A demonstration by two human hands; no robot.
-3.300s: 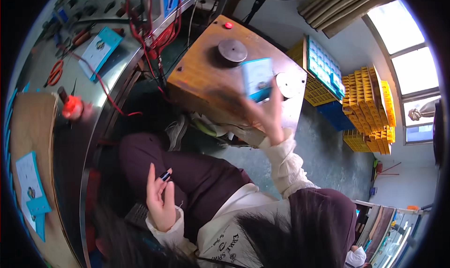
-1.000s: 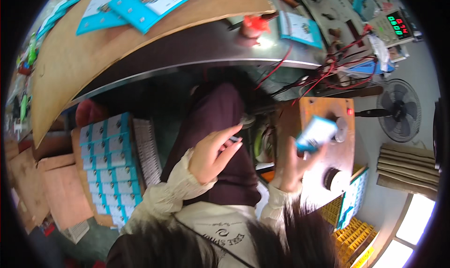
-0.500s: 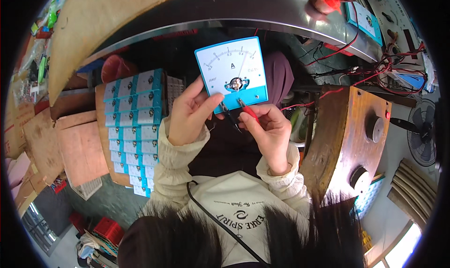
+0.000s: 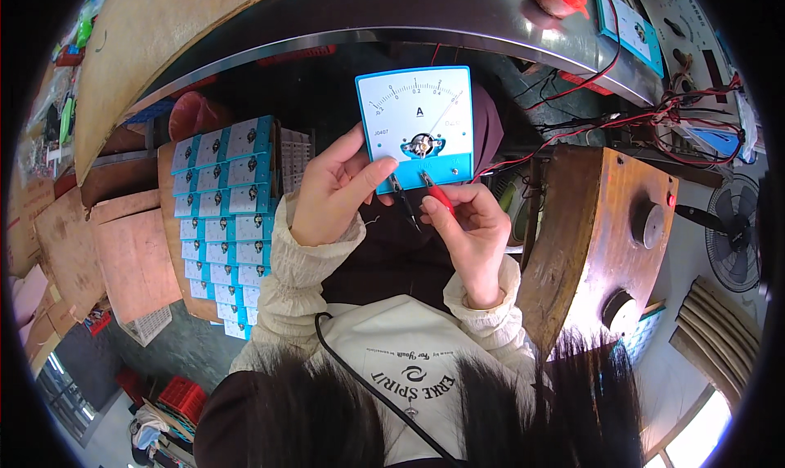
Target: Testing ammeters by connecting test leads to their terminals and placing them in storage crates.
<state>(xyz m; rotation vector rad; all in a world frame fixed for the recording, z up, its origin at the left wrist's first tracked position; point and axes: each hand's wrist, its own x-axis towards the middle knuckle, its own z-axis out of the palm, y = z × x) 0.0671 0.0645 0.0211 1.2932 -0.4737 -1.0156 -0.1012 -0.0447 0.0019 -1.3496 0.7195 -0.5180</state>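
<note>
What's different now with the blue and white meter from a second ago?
The meter moved left, away from the wooden box, where the right hand had carried it. Now the left hand has taken hold of it, and the right hand pinches a red clip at its lower edge. Its needle has swung further right since half a second ago. The wooden box stayed put.

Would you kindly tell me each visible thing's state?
Held meter: needle near the scale's right end
Red clip: at the meter's lower edge
Black clip: at the meter's lower left
Left hand: closed on the meter
Right hand: closed on red clip
Stacked meters: overlapping rows
Fan: blades look still
</note>
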